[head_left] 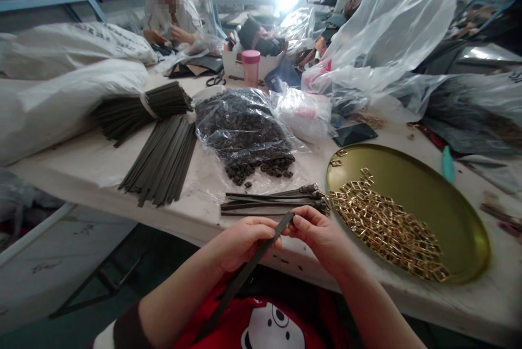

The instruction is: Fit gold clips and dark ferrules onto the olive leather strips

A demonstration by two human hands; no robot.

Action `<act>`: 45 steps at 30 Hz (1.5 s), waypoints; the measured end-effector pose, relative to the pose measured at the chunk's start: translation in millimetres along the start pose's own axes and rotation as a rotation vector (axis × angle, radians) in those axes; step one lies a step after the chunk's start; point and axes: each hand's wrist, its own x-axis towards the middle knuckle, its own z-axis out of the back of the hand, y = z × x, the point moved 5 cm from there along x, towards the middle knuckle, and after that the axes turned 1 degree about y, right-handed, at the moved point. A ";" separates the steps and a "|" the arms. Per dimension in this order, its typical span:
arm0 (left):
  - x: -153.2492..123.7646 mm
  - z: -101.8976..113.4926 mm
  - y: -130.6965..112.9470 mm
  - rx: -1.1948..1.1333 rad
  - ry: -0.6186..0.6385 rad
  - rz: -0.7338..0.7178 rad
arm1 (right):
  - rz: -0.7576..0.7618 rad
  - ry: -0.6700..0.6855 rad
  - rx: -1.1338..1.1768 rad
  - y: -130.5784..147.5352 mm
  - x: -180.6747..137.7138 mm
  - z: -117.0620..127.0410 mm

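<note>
A dark strap (248,267) slants up from my lap, and both hands hold it near its upper end. My left hand (255,237) is closed on the strap, thumb on top. At the tip, my right hand (314,229) pinches the end; a small dark piece there is mostly hidden by the fingers. Just beyond my hands lies a small pile of straps with buckles (269,201). A gold tray (440,191) to the right holds many gold buckles (387,229). Past the pile, small black loops (277,167) spill from a clear plastic bag (244,120).
Loose dark straps (161,161) and a tied bundle (142,107) lie at the left, beside white sacks (73,88). Behind the bag stands a pink-lidded jar (250,69). A phone (355,134) lies behind the tray. Another person (171,17) sits across the table.
</note>
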 end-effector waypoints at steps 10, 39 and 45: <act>-3.2 -8.6 4.8 0.250 -0.072 -0.092 | 0.028 -0.087 -0.259 5.3 -14.1 -3.5; -8.9 -13.8 12.6 0.026 0.040 -0.122 | -0.028 -0.164 -0.058 -19.4 -12.5 -5.7; -8.1 -7.0 13.1 0.263 -0.120 -0.214 | 0.393 -0.157 -0.907 13.8 -25.6 -17.7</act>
